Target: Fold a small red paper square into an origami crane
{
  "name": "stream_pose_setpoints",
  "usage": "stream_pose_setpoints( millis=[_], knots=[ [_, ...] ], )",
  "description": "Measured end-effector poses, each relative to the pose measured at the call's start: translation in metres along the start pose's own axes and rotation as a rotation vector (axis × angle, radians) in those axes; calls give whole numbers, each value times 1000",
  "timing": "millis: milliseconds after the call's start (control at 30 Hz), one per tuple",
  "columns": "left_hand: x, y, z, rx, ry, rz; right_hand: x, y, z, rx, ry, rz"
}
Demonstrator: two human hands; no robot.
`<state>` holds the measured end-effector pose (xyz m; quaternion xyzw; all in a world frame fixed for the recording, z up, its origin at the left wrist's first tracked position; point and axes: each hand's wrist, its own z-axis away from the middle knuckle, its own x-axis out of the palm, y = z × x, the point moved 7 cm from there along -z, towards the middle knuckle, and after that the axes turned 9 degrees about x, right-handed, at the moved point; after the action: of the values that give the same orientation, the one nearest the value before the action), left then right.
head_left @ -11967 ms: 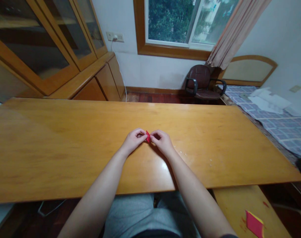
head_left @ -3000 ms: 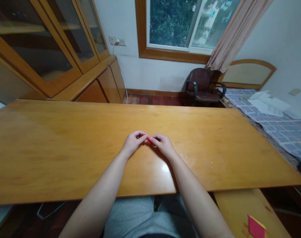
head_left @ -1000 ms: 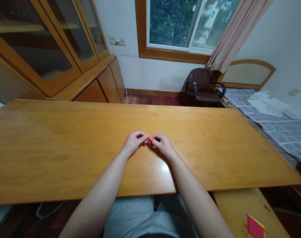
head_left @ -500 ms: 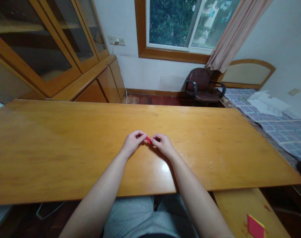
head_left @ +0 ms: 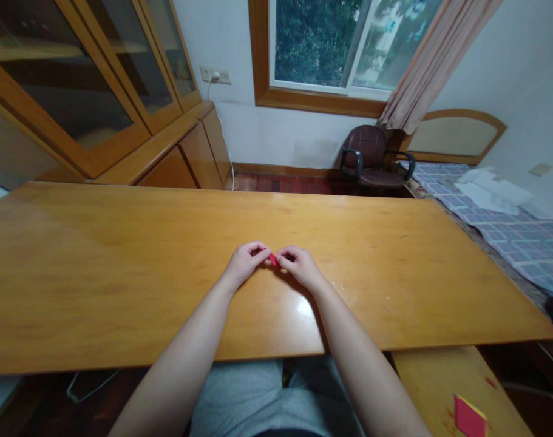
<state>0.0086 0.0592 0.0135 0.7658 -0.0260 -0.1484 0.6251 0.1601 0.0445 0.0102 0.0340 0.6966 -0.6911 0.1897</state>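
Between my fingertips is a small red piece of folded paper, mostly covered by the fingers. My left hand pinches its left end between thumb and fingers. From the other side, my right hand closes thumb and finger on the right end. Both hands are just over the middle of the wooden table, close to its surface. The paper's exact folded shape is too small to make out.
At lower right, a red and yellow stack of paper lies on a lower wooden surface. Small pale scraps dot the table right of my arm. Beyond the table stand a brown armchair, a cabinet and a bed.
Hardly anything differs. Both hands keep their pinch on the red paper, with only a slight shift at the fingertips.
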Motion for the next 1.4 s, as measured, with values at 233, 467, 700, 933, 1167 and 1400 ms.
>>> stream_pose_setpoints(
  millis=[233,467,700,933,1167,1400],
  knots=[
    [0,-1,2,-2,7,74,1,0,1,9,-33,-40],
    [0,2,0,-7,5,149,0,1,1,27,-17,-97],
    [-9,-5,-2,-29,136,257,-1,7,-1,55,10,-134],
    [-3,-1,1,-11,72,136,-1,7,-1,42,21,-132],
    [-3,-3,1,-14,71,149,-2,3,0,13,55,-73],
    [-2,1,1,1,76,128,-4,-3,2,-10,100,14]
  ],
)
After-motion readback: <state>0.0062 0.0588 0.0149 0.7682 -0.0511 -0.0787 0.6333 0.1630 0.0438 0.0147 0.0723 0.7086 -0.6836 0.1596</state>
